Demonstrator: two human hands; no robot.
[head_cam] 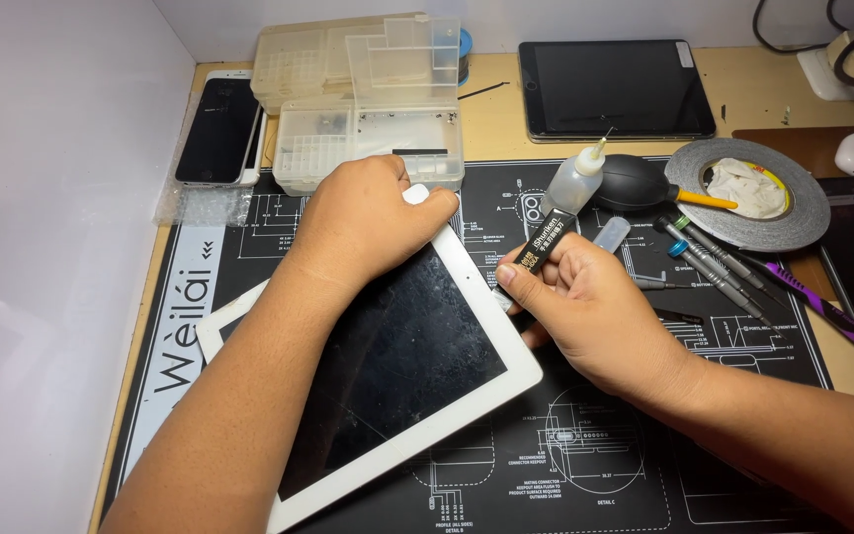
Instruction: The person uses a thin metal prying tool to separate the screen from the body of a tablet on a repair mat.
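Observation:
A white-framed tablet (pixel 417 356) with a dark screen lies tilted on the black work mat (pixel 585 465). My left hand (pixel 358 222) grips its far top corner, fingers curled over the edge. My right hand (pixel 590 307) holds a flat black pry tool (pixel 544 245) with light lettering, its lower end at the tablet's right edge. The tool's tip is hidden behind my fingers.
Clear plastic parts boxes (pixel 368 99) stand behind the tablet. A small squeeze bottle (pixel 573 183), a black air blower (pixel 635 181), a tape roll (pixel 748 193) and several screwdrivers (pixel 714 259) lie to the right. A dark tablet (pixel 617 87) and a phone (pixel 217 129) rest at the back.

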